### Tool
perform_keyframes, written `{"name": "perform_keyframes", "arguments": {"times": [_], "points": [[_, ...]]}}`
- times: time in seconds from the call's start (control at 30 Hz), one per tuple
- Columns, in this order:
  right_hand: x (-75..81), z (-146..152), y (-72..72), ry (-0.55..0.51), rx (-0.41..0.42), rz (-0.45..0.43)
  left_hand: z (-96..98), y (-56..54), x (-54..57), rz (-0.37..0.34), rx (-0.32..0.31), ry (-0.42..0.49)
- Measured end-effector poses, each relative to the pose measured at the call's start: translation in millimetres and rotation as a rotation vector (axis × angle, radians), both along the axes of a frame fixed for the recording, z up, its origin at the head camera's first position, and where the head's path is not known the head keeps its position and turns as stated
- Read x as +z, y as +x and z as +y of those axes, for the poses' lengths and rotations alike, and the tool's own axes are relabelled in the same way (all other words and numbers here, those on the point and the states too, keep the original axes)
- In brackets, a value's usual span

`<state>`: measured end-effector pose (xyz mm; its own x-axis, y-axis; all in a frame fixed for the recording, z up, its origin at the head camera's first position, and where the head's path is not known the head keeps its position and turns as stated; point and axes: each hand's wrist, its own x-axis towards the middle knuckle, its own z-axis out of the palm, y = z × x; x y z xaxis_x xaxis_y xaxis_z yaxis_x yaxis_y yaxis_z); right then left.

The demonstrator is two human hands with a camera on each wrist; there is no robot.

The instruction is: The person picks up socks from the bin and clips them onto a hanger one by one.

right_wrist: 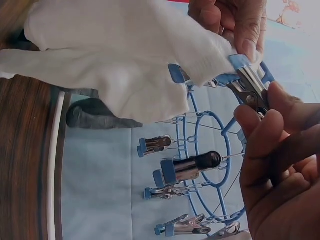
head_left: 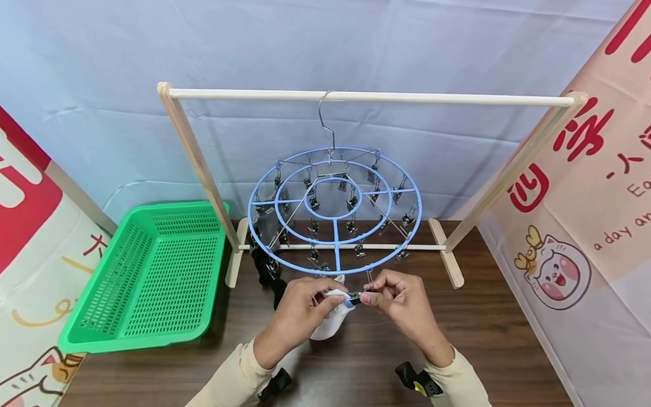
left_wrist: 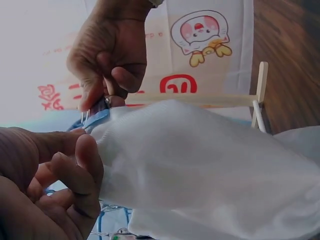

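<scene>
In the head view my left hand point(head_left: 300, 302) pinches the cuff of a white sock point(head_left: 328, 327) between thumb and finger. My right hand point(head_left: 404, 299) pinches the handles of a metal clip point(right_wrist: 251, 91) with blue tips, which meets the sock's cuff in the right wrist view. The clip hangs from the front of a round blue drying hanger point(head_left: 336, 237). A second white piece point(right_wrist: 145, 92) hangs beside the sock, its edge by another blue-tipped clip point(right_wrist: 176, 73). Dark socks point(head_left: 263, 265) hang at the hanger's left side.
A wooden rack with a white bar point(head_left: 432, 98) carries the hanger by its hook. Several clips point(right_wrist: 185, 170) dangle from the blue rings. A green perforated basket point(head_left: 134, 343) stands on the left of the brown table point(head_left: 503, 339). Printed cloth panels rise at both sides.
</scene>
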<state>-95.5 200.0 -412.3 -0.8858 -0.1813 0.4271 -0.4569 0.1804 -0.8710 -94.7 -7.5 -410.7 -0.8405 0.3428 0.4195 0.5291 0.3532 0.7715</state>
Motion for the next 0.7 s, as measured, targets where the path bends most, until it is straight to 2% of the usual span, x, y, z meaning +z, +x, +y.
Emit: {"name": "perform_keyframes", "arguments": {"times": [0.13, 0.23, 0.37, 0.47, 0.6, 0.7], "points": [[-1.1, 1, -0.8, 0.001, 0.021, 0.016, 2.5, 0.9, -3.0, -0.083, -0.02, 0.091], [-2.1, 1, -0.5, -0.002, 0.044, 0.008, 5.1, 2.1, -6.1, -0.159, -0.059, 0.19], [-3.7, 2, 0.0, 0.003, 0.059, -0.01, 8.8, 3.5, -9.9, -0.203, -0.12, 0.279], [-5.2, 4, 0.4, 0.033, 0.06, 0.004, 9.7, 5.2, -10.5, -0.236, -0.119, 0.284], [-5.9, 7, 1.5, 0.085, 0.068, 0.014, 9.1, 8.5, -10.5, -0.284, -0.076, 0.248], [-5.7, 8, 2.2, 0.094, 0.074, -0.028, 9.0, 10.2, -12.5, -0.22, -0.033, 0.18]]}}
